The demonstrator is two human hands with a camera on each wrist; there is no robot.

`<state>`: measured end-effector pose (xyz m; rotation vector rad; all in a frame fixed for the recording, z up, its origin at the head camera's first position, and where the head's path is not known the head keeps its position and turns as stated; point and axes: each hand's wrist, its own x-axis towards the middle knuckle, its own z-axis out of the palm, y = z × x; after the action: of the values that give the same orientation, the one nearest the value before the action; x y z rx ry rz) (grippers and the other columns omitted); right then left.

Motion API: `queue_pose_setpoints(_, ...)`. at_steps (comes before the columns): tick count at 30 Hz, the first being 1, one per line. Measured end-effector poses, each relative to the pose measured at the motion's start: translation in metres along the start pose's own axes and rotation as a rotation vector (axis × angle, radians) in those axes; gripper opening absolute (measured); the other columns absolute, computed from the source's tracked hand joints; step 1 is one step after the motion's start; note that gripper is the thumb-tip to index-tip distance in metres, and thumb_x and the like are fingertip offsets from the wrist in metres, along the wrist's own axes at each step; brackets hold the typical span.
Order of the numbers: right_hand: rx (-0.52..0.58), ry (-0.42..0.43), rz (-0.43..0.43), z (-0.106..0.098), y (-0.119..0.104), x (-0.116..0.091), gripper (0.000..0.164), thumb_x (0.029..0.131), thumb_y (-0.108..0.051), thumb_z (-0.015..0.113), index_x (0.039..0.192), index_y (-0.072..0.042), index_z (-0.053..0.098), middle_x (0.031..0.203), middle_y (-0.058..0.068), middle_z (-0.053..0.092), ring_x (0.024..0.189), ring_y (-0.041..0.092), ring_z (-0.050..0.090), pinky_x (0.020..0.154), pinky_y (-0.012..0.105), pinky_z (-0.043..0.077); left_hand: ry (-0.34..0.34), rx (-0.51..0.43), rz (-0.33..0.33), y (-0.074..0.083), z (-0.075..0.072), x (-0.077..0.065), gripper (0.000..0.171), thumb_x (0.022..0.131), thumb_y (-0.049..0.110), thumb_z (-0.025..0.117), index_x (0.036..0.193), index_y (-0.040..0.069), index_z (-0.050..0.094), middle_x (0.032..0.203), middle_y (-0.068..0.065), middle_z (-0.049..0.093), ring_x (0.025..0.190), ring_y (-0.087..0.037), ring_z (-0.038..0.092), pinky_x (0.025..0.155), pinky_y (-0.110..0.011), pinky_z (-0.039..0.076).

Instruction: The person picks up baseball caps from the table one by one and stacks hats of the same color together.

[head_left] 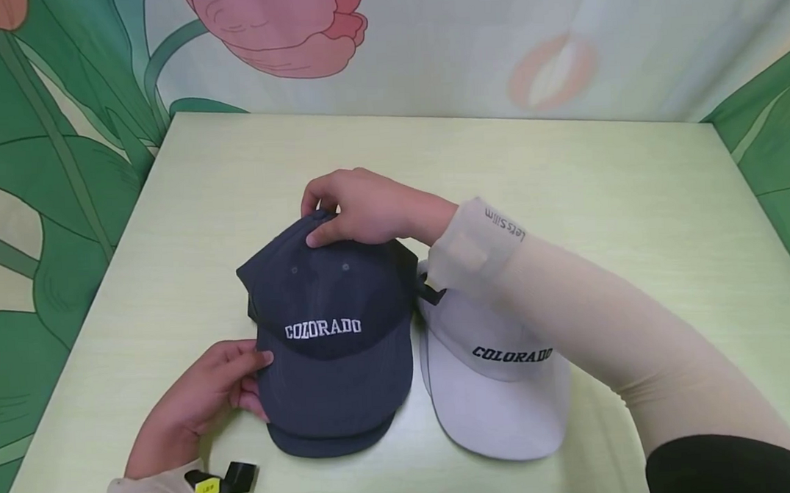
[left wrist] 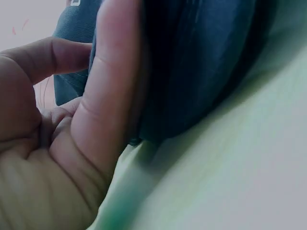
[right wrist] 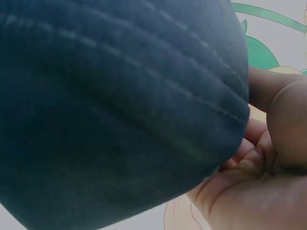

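A navy baseball cap (head_left: 331,293) with white COLORADO lettering faces the front of the table. A second navy brim (head_left: 334,444) shows just beneath its brim. My left hand (head_left: 206,391) pinches the left edge of the brim, thumb on top; in the left wrist view its fingers (left wrist: 110,81) lie against the dark cloth. At the crown, my right hand (head_left: 373,203) grips the top, thumb in front and fingers behind. Dark stitched fabric (right wrist: 120,110) fills most of the right wrist view. Beside the navy cap sits a pale grey cap (head_left: 501,404) with black COLORADO lettering, partly hidden by my right forearm.
The pale wooden table (head_left: 597,186) reaches back to a curtain (head_left: 439,46) printed with flowers and leaves. A second edge shows along the grey cap's left side. My right sleeve (head_left: 583,319) passes over the grey cap.
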<state>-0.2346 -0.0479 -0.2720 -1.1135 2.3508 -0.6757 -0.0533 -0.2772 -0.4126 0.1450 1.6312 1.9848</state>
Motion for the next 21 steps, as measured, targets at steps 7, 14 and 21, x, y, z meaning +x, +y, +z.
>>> queue_pose_setpoints(7,0.032,-0.029,0.021,0.010,0.008,0.000,0.029,0.084,-0.035,0.069,0.107,-0.020,0.061,0.101,-0.001,0.068,0.094,0.015,0.059,0.085,0.030,0.045,0.047,0.067,-0.119,0.001,0.003,-0.003,0.023,0.098,0.020,0.048,0.096,0.003,0.064,0.075,-0.005,0.074,0.058,-0.021,0.069,0.062,-0.042,0.059)
queue_pose_setpoints(14,0.005,-0.027,0.012,0.010,0.009,-0.001,0.028,0.084,-0.036,0.069,0.107,-0.021,0.061,0.100,-0.002,0.067,0.095,0.015,0.059,0.086,0.030,0.045,0.043,0.100,-0.145,0.002,0.004,0.000,0.026,0.097,0.022,0.049,0.100,0.000,0.062,0.073,-0.005,0.073,0.059,-0.021,0.069,0.065,-0.043,0.059)
queue_pose_setpoints(21,0.006,-0.018,0.024,0.007,0.014,-0.003,0.028,0.084,-0.035,0.069,0.107,-0.021,0.061,0.100,-0.001,0.067,0.095,0.016,0.058,0.086,0.031,0.045,0.066,0.112,-0.164,0.002,0.008,0.007,0.028,0.097,0.025,0.051,0.098,-0.002,0.060,0.071,-0.004,0.070,0.058,-0.019,0.069,0.064,-0.042,0.059)
